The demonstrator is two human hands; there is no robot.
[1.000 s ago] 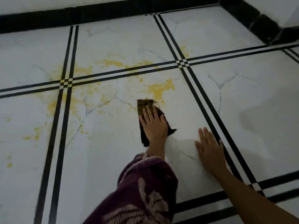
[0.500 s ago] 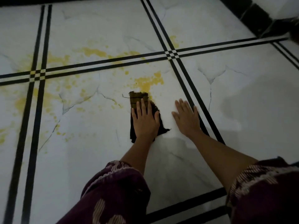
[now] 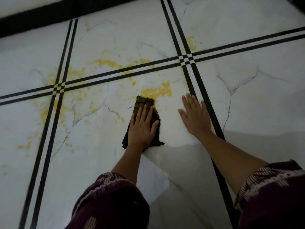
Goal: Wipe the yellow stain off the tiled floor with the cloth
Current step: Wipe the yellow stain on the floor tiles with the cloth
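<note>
dark cloth [image 3: 143, 119], pressed under the flat, spread left hand [image 3: 141, 128], has advanced toward 12 o'clock, its front edge now touching the yellow stain [image 3: 156, 92]; right hand [image 3: 195, 116] open, bracing on the floor [image 3: 247, 104].

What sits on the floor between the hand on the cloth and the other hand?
Nothing: in the head view, the tile between the left hand, flat on the cloth, and the right hand is bare white floor.

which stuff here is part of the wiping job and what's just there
Part of the job:
- dark cloth, flat under the left hand
- yellow stain, just ahead of the cloth
- tiled floor

Just there:
- right hand, flat on the floor, holding nothing
- black skirting along the wall
</note>
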